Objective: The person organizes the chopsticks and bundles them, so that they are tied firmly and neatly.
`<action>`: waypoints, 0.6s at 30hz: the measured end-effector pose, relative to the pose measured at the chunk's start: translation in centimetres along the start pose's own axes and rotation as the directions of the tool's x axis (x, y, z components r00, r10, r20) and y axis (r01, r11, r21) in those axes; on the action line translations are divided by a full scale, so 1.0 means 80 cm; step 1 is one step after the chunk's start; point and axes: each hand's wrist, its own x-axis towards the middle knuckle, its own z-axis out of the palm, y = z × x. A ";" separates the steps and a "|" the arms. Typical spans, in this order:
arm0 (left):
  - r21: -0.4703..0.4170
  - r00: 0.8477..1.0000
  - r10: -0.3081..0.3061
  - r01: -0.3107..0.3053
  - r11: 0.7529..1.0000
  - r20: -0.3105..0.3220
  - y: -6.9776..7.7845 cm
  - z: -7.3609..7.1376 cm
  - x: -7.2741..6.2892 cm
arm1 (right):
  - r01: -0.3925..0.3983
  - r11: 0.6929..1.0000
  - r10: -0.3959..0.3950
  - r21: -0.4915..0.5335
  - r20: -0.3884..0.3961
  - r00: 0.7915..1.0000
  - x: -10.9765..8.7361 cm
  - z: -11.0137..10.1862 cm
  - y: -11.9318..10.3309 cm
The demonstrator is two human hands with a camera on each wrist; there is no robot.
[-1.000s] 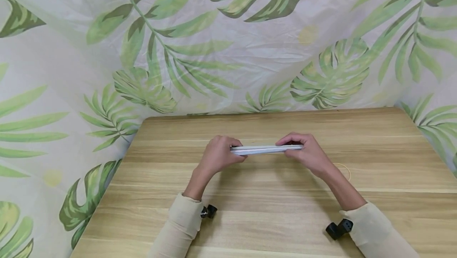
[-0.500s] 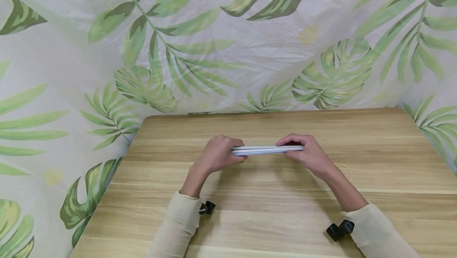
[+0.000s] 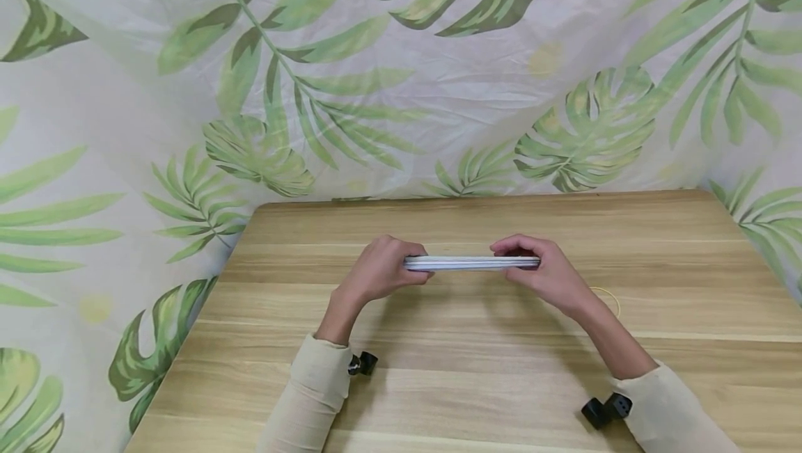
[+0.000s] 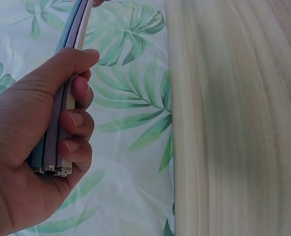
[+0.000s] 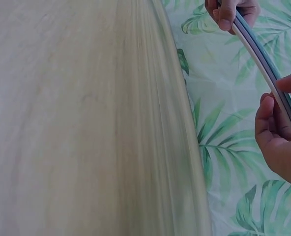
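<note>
Between both hands is a bundle of slim, long strips (image 3: 464,263), level above the table. The wrist views show them side by side in teal, purple and off-white, with small silvery ends at the left. My left hand (image 3: 376,272) wraps the left end, its thumb and curled fingers (image 4: 76,118) on opposite sides. At the other end, my right hand (image 3: 548,277) curls loosely round the strips, thumb on one side and fingers on the other. In the right wrist view, the bundle (image 5: 256,51) runs from one hand to the other, slightly curved by the lens.
A wooden table (image 3: 476,383) spreads beneath the hands. A thin yellow loop (image 3: 617,300) lies beside the right wrist, partly hidden by it. Leaf-patterned cloth (image 3: 464,91) hangs behind and at the sides. Black wrist cameras (image 3: 606,410) sit at the sleeves.
The right hand has shifted slightly to the right, with a looser hold on its end. The strips, slightly skewed to one another before, now lie parallel. The left hand keeps its grip.
</note>
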 end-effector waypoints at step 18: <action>-0.024 1.000 0.006 -0.006 1.000 -0.018 0.005 0.002 0.002 | 0.108 0.993 -0.109 0.047 0.016 0.994 -0.030 0.001 0.006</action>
